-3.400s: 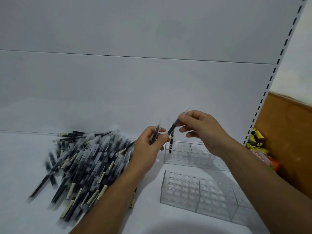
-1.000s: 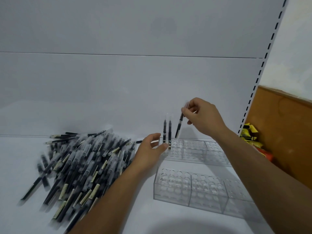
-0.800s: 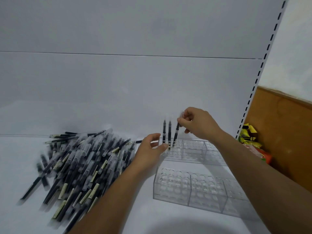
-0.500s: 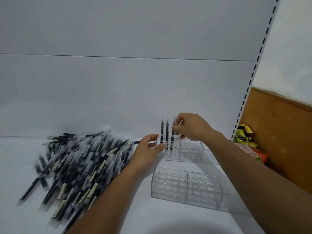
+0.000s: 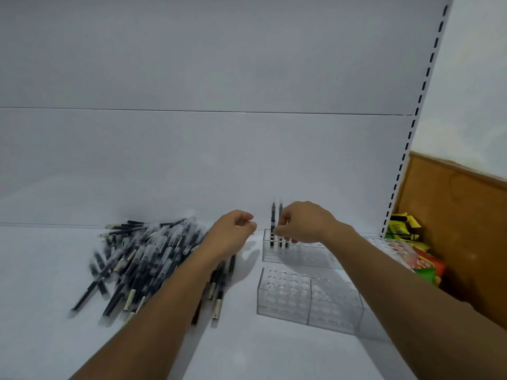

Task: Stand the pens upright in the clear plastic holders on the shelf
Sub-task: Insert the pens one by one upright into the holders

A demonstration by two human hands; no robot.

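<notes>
A heap of black pens (image 5: 153, 253) with clear caps lies on the white shelf (image 5: 41, 270), left of centre. Two clear plastic holders with round holes stand to the right: a far holder (image 5: 310, 256) and a near holder (image 5: 310, 297), whose holes hold nothing. Three pens (image 5: 273, 226) stand upright in the far holder's left end. My right hand (image 5: 304, 223) pinches the rightmost of them, whose upper part is hidden by my fingers. My left hand (image 5: 233, 231) hovers loosely curled over the heap's right edge and holds nothing.
Behind the shelf rises a white back panel (image 5: 219, 160). A slotted white upright (image 5: 406, 149) marks the shelf's right end. Past it, colourful snack packets (image 5: 422, 264) lie against a brown board (image 5: 461, 229).
My right hand has lowered a third pen into the far holder beside the two standing ones. My left hand has left the holder's left end and drawn back over the heap.
</notes>
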